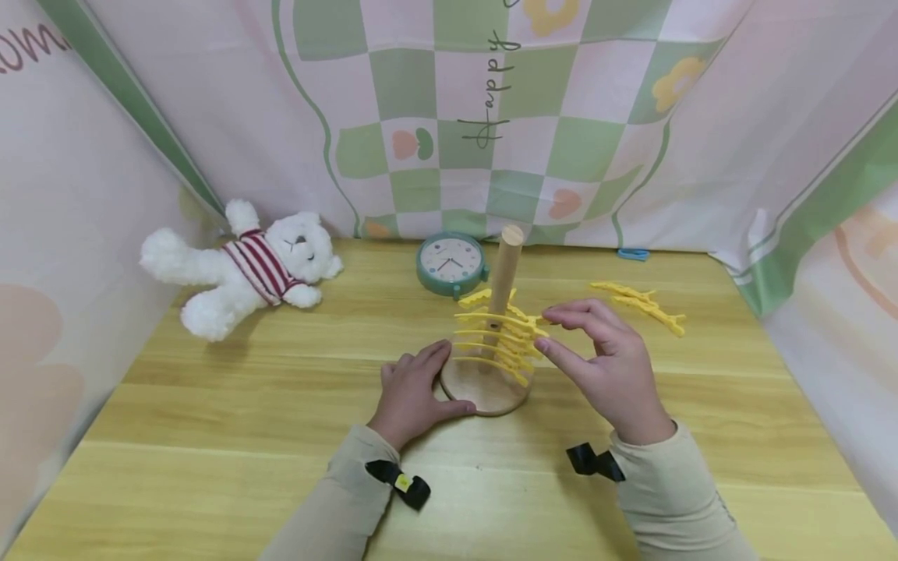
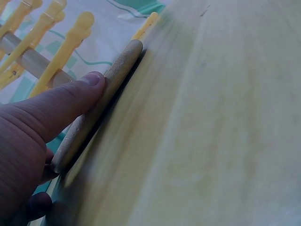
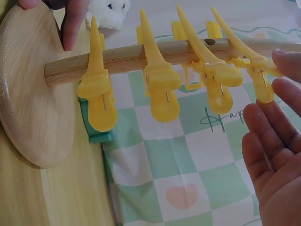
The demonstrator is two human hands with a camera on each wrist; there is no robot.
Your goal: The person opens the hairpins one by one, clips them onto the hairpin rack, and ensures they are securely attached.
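A wooden stand with an upright post (image 1: 511,253) on a round base (image 1: 484,401) is on the table. Several yellow alligator hair clips (image 3: 161,84) are clamped along the post, tips to the left in the head view. My left hand (image 1: 414,393) grips the base edge, its thumb (image 2: 91,80) along the near rim and fingers round the far side. At the uppermost clip (image 3: 261,75), my right hand (image 1: 606,362) pinches the tail end between thumb and fingers. In the right wrist view its fingertips (image 3: 256,113) are right at the clip's lever.
Two more yellow clips (image 1: 641,302) lie to the right on the table. A teal round clock (image 1: 450,263) lies behind the stand, and a white plush bear (image 1: 259,265) in a striped shirt is at the left. A small blue item (image 1: 633,254) sits by the curtain (image 1: 522,179).
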